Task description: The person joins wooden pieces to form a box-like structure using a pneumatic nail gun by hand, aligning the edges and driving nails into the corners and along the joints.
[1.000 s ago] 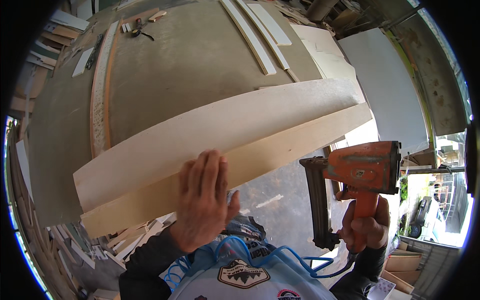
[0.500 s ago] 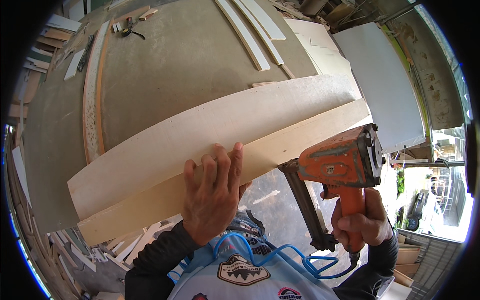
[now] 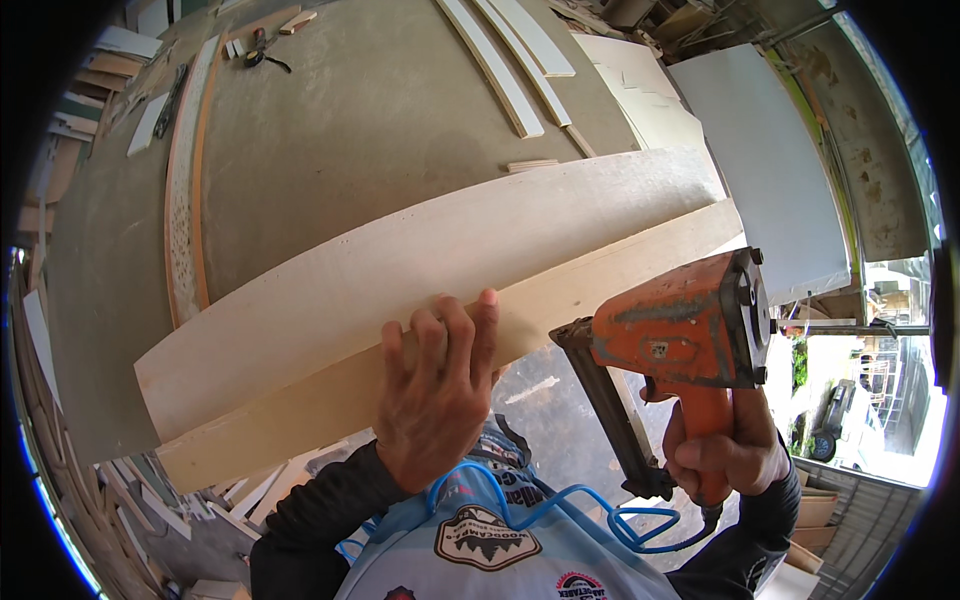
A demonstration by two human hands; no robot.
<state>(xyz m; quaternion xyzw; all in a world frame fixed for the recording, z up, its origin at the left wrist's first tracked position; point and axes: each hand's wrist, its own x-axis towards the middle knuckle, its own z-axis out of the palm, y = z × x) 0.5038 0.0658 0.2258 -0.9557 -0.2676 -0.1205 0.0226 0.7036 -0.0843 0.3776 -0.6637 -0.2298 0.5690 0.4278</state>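
My left hand (image 3: 437,385) grips a long pale wooden strip (image 3: 270,430), fingers over its upper edge and the thumb mostly hidden beneath. The strip runs along the near side of a wide whitish panel (image 3: 420,245) whose far edge is curved. In my right hand (image 3: 735,450) is an orange nail gun (image 3: 665,320), held by its handle, with a finger by the trigger. Its dark nose lies close to the strip's near edge, to the right of my left hand; whether they touch I cannot tell. A blue air hose (image 3: 575,505) loops below the gun, across my shirt.
Under the panel is a large grey-brown tabletop (image 3: 330,130). Several white strips (image 3: 500,75) lie at its far side, a long narrow board (image 3: 188,190) at its left, and a tape measure (image 3: 255,58) beyond. Offcuts (image 3: 150,500) clutter the floor at left. A large white sheet (image 3: 765,170) stands right.
My left hand has slid a little to the right along the strip. The nail gun has tilted slightly and its nose sits a touch farther left. The panel and strip look nearly unmoved.
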